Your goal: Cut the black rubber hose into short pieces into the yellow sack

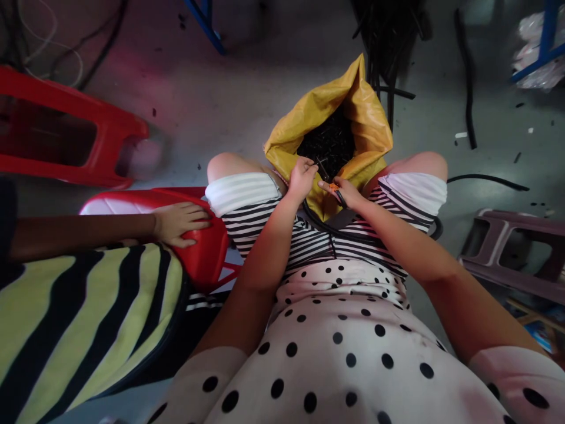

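Scissors with orange-and-black handles and metal blades [335,189]: over the near edge of the sack's mouth, clamped in the right hand [348,193]. Left hand [303,175]: above the same edge, fingertips near the blades; cannot tell what, if anything, they pinch. Yellow plastic sack, mouth spread wide [367,112]: between the knees, on the grey floor [212,100]. Small black cut pieces [329,141]: heaped inside it. Long black flexible tube [323,227]: across the lap, below the sack's near edge.
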Available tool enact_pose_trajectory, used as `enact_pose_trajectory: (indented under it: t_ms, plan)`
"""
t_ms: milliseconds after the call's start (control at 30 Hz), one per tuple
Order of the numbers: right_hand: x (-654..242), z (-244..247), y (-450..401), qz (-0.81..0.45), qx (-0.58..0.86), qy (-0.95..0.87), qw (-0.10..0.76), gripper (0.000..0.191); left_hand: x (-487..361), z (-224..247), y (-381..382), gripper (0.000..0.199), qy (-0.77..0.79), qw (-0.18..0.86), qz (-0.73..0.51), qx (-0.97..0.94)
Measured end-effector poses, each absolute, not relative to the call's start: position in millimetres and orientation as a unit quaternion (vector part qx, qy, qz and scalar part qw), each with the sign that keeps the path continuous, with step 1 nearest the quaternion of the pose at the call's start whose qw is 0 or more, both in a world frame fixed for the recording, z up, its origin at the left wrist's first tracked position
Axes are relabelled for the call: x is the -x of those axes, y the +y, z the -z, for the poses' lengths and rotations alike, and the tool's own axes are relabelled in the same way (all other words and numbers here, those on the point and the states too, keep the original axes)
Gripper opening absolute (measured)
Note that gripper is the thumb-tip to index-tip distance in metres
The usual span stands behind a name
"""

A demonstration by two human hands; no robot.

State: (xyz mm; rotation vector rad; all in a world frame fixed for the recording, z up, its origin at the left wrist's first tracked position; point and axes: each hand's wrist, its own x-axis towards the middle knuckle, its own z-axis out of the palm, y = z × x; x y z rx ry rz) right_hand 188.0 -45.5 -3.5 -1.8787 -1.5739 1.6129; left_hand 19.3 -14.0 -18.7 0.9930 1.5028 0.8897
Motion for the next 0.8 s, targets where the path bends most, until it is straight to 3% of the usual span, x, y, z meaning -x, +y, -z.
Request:
enact_pose_trajectory:
  t_ms: [267, 500, 800]
  plan:
    - [-188, -2, -47, -0.503, 0.642, -0.571, 0.095, 0.066, -19, 2, -15, 0.020, 0.603, 0.574, -0.360, -0.422]
    - [-191, 4, -45, -0.473, 0.665, -0.569, 0.098, 0.062, -26, -14, -25, 0.019, 0.646, 0.623, -0.317, -0.306]
    - [-194, 9, -45, -0.457, 0.675, -0.563, 0.136, 0.065, -29, -17, -24, 0.020, 0.667, 0.587, -0.352, -0.294]
